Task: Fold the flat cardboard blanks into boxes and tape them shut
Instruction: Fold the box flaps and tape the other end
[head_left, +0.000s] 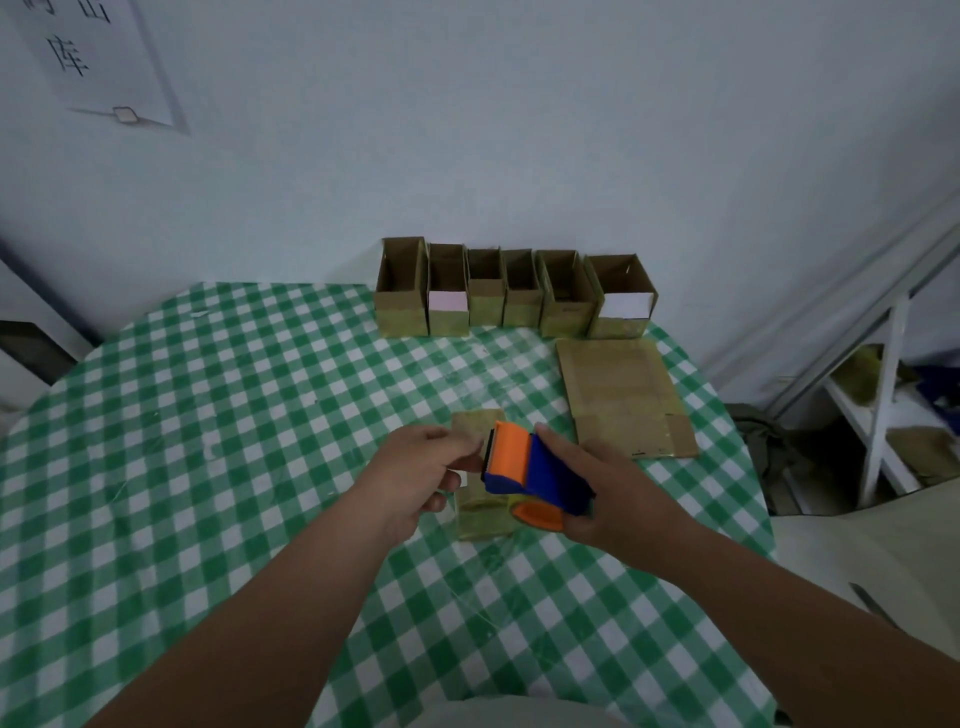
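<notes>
At the desk (208, 415) centre, the right hand (613, 499) grips the dispenser (535, 475) over a box (483, 499); the left hand (415, 478), at its 9 o'clock, pinches near the blade, apparently the tape end. Taping step; next, press tape down.

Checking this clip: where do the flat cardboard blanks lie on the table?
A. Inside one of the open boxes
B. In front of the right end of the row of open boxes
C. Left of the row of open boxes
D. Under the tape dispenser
B: the flat cardboard blanks lie on the checked tablecloth, just in front of the right end of the row of open boxes.
</notes>
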